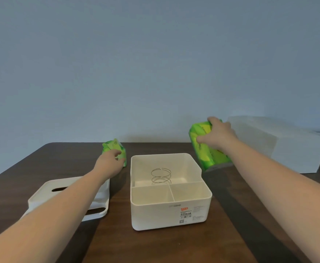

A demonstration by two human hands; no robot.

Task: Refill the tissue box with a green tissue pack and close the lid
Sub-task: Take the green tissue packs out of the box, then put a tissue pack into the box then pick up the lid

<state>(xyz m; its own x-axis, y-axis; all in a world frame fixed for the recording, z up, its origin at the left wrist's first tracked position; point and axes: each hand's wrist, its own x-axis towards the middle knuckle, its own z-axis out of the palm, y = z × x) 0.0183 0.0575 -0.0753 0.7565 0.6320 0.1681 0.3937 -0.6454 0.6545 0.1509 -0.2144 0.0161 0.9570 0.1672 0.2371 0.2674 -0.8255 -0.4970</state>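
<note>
The white tissue box (169,211) stands open in the middle of the dark wooden table, with a wire spring (160,176) in its large back compartment and two small bare compartments in front. Its white lid (98,196) with a slot lies to the left, partly under my left arm. My right hand (217,134) grips a green tissue pack (207,152), tilted and lifted to the right of the box. My left hand (111,162) rests on a second, smaller green pack (111,146) behind and left of the box.
A large white box (280,143) stands at the back right against the wall. The table's far edge (70,143) runs along the plain blue-grey wall. Bare wood (174,247) lies in front of the tissue box.
</note>
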